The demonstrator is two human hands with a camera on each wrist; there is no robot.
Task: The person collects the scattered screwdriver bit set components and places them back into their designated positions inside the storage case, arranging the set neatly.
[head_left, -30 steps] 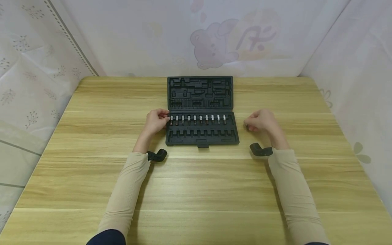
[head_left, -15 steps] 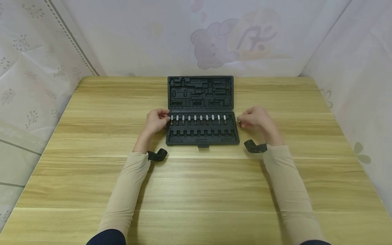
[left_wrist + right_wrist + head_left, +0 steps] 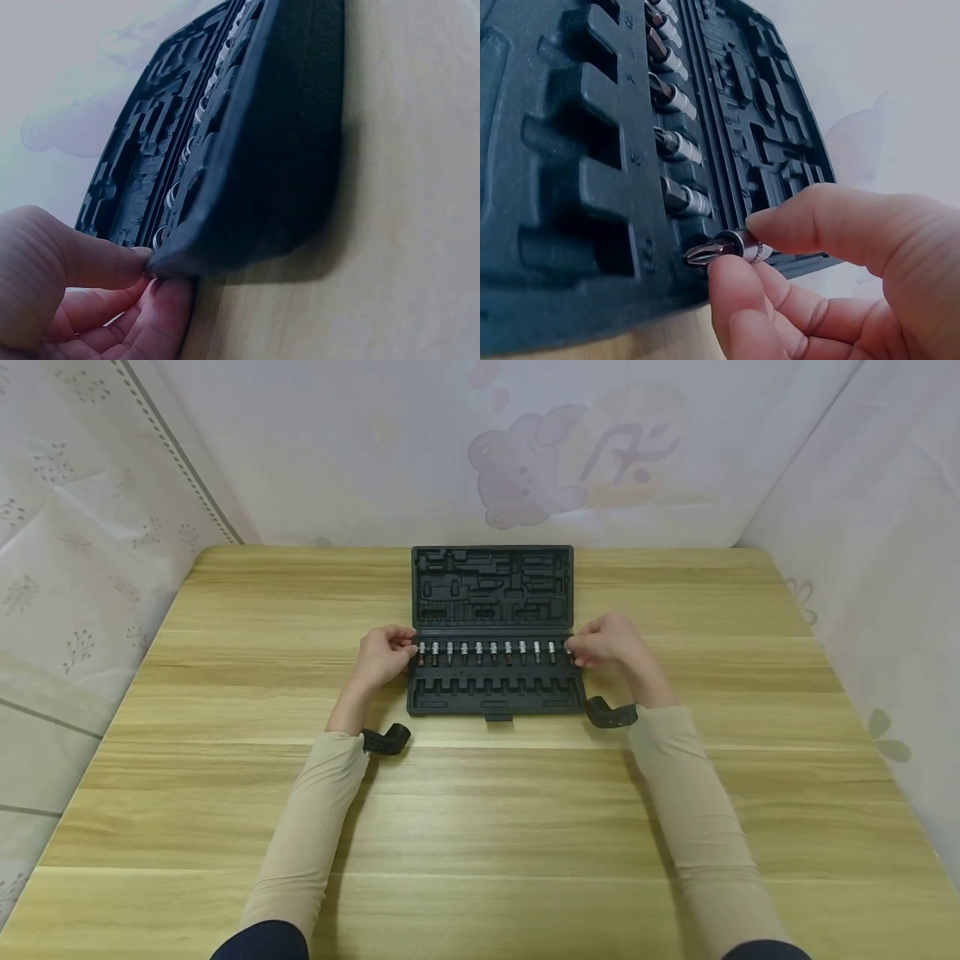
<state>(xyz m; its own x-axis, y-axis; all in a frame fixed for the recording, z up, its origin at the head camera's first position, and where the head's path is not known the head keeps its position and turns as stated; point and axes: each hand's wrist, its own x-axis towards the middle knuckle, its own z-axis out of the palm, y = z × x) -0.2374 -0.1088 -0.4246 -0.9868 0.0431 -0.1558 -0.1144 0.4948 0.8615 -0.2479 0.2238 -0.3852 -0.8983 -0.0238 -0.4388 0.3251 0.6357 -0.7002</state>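
R hand pinches chrome-collared, dark-tipped bit, blk case

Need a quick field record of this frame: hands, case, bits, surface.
left hand: pinches the left edge of the tool case, thumb above and fingers beneath
right hand: pinches a screwdriver bit at the right end of the bit row
tool case: black, open, lid flat behind the base
bit row: ten bits seated side by side in the rear slots
front slots: no bits seen in them
table: light wood; the case rests on it
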